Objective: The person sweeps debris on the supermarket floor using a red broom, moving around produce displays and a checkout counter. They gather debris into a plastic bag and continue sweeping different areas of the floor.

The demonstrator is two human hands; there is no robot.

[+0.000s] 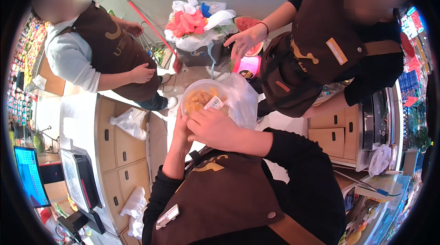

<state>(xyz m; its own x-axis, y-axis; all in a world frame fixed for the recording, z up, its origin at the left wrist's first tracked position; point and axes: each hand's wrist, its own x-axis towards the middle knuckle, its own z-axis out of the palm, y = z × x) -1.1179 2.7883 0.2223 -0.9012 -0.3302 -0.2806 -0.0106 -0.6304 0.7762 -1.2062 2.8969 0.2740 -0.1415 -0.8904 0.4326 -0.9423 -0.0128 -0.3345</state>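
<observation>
A round clear plastic container (pixel 201 93) filled with orange pieces of food is held in front of my chest. A white barcode label (pixel 214 103) sits on its near right part. My left hand (pixel 181 128) grips the container's near left side. Curled over the near rim, the fingers of my right hand (pixel 213 124) touch the container just below the label. Its thumb is close to my left fingers. A thin translucent plastic bag (pixel 242 99) hangs right beside the container; whether a hand holds it is hidden.
One co-worker in a brown apron (pixel 113 45) stands ahead left, another (pixel 309 49) ahead right with a hand extended. Between them is a bin (pixel 201 56) heaped with foam netting, near cut watermelon (pixel 246 23) and a red-handled broom (pixel 151 25). Drawer cabinets (pixel 127 155) flank me.
</observation>
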